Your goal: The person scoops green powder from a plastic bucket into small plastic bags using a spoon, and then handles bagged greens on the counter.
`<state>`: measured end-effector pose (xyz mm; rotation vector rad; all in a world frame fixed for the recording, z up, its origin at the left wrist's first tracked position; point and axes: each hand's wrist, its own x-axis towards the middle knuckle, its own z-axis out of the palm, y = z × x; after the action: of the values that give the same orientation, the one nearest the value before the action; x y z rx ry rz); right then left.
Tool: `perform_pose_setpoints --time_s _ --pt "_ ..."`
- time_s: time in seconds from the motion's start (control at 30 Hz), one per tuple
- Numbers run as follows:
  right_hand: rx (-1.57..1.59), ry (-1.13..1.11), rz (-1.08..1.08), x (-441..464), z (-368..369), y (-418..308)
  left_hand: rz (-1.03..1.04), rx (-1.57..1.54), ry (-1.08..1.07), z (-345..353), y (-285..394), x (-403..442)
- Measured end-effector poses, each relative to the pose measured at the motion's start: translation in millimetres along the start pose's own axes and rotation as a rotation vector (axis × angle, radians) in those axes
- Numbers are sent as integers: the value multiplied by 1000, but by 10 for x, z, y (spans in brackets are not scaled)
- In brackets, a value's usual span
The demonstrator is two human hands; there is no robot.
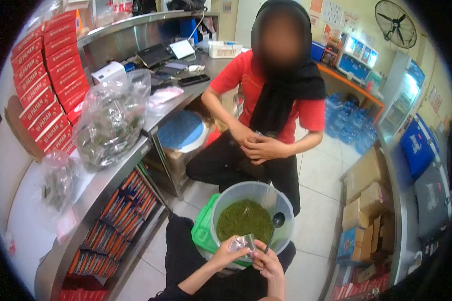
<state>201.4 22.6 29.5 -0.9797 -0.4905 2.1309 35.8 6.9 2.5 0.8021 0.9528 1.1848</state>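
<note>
My left hand (227, 255) is closed on a small clear plastic bag (246, 243), held over the near rim of a large translucent tub (281, 200). The fingers of my right hand (267, 262) pinch the bag's right edge. Inside the tub lies a green, crumbly or paste-like mass (243, 220). A black spoon (278, 219) leans at the tub's right side, its handle running down beside my right hand. Under the tub, a green plastic crate or stool (202, 223) shows on the left.
Opposite me sits a co-worker (281, 100) in a red shirt, hands together around something small. A big clear bag of small packets (113, 125) stands on the left counter, beside stacked red boxes (37, 95). Shelves with cardboard boxes (364, 173) line the right.
</note>
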Motion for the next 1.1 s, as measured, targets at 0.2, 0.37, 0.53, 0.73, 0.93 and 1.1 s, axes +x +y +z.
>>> perform_pose_setpoints --time_s 0.2,0.37,0.53,0.73,0.93,1.1 --pt "11 -230 104 67 -300 170 28 124 -58 -135 78 -25" --pt "-449 234 -333 71 -87 139 235 631 445 -205 119 23" --pt "-737 314 -428 83 -35 155 114 483 104 -12 140 -70" --pt "-564 211 -364 -62 205 121 30 452 -31 -15 225 -125" --pt "-1397 239 -755 -162 41 -89 61 1229 -23 120 380 -308" --pt "-1582 326 -650 57 267 -32 347 974 63 256 206 -120"
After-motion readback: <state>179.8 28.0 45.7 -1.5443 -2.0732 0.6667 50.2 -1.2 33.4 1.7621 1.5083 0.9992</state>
